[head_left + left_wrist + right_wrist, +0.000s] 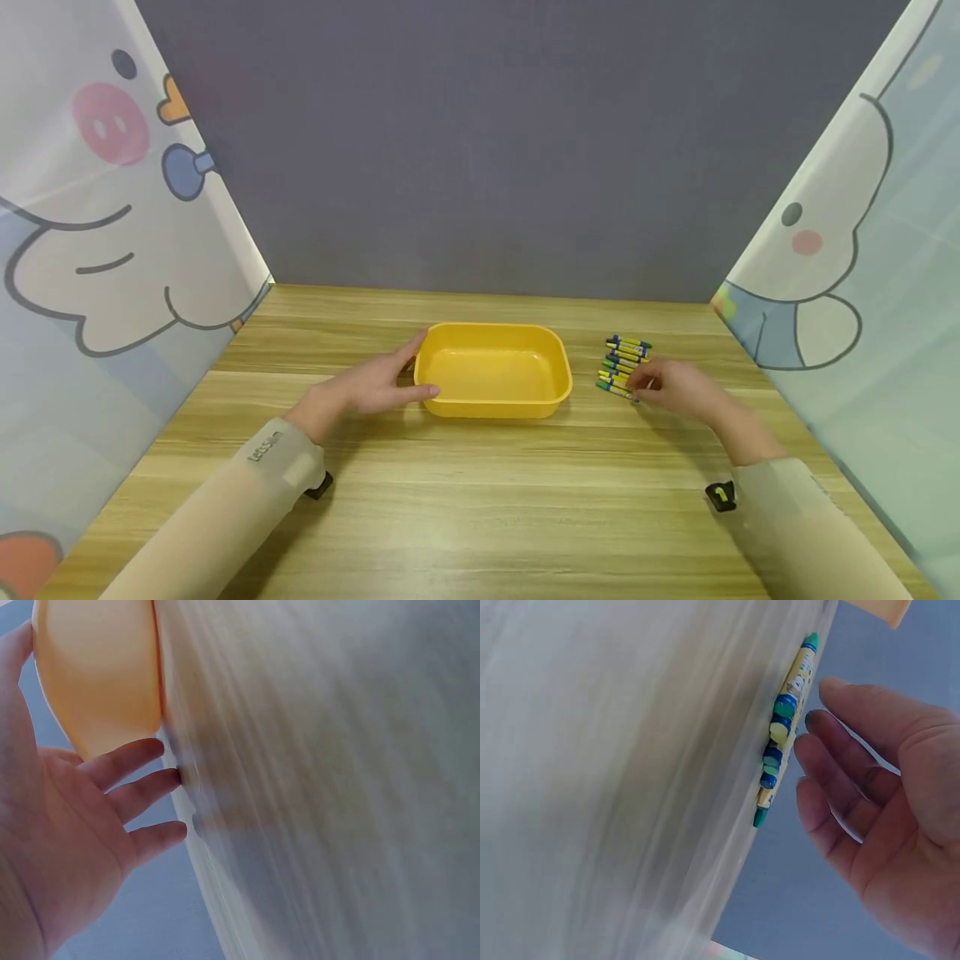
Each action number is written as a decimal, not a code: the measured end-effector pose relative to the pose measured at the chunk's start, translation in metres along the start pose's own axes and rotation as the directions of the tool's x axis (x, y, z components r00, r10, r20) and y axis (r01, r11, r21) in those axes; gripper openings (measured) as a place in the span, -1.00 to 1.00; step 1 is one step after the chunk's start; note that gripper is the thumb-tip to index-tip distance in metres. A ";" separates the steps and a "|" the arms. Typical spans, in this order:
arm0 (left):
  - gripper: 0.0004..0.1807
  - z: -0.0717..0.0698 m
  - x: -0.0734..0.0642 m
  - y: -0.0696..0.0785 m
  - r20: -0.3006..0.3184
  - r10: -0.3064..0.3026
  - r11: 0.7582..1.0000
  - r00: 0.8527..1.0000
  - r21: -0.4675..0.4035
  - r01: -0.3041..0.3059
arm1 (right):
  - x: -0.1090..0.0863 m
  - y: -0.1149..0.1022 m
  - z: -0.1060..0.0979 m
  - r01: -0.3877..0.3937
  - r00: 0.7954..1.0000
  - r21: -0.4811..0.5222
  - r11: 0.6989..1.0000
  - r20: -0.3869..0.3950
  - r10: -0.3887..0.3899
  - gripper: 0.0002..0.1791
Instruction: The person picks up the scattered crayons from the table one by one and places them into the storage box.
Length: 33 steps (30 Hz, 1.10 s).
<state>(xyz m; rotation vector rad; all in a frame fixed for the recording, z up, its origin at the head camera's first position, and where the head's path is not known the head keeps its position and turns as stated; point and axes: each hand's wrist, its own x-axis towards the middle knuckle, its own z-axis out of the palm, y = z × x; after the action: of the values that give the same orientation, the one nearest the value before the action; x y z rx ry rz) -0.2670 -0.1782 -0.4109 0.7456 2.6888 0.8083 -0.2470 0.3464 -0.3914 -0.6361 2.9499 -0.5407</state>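
A yellow plastic bin (495, 409) stands on the wooden table, with nothing inside it. My left hand (371, 385) spreads at its left end, thumb along the near rim and forefinger by the far left corner. Seen from the left wrist, the fingers of that hand (67, 825) are fairly straight beside the bin wall (101, 667). Several crayons (617, 364) in yellow and blue wrappers lie in a column to the right of the bin. My right hand (678, 387) hovers at their near end, fingers loosely bent. The right wrist view shows a gap between these fingertips and the crayons (784, 712).
The wood-grain table (480, 500) ends at a dark grey panel (480, 150) behind. Cartoon-printed sheets (97, 250) flank it on both sides. Bare tabletop lies between the bin and the crayons. Each wrist has a black device (722, 497) at the sleeve.
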 end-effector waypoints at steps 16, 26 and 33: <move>0.28 0.002 0.001 -0.003 0.018 0.006 1.000 1.000 -0.029 -0.006 | 0.005 -0.003 0.009 0.014 1.000 -0.076 0.997 0.012 -0.013 -0.86; 0.34 0.003 -0.001 0.001 0.039 -0.027 0.999 0.999 -0.035 0.029 | 0.008 -0.011 0.010 0.020 0.999 -0.097 0.995 -0.043 -0.024 -0.87; 0.33 0.003 -0.001 0.001 0.030 -0.024 0.999 0.999 -0.037 0.025 | 0.021 -0.026 -0.002 0.013 0.991 0.033 0.999 -0.137 -0.008 -0.79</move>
<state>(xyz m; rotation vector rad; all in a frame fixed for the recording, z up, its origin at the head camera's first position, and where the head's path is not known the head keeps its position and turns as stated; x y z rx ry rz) -0.2646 -0.1765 -0.4128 0.7085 2.6439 0.8325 -0.2567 0.3163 -0.3799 -0.6356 3.0588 -0.6590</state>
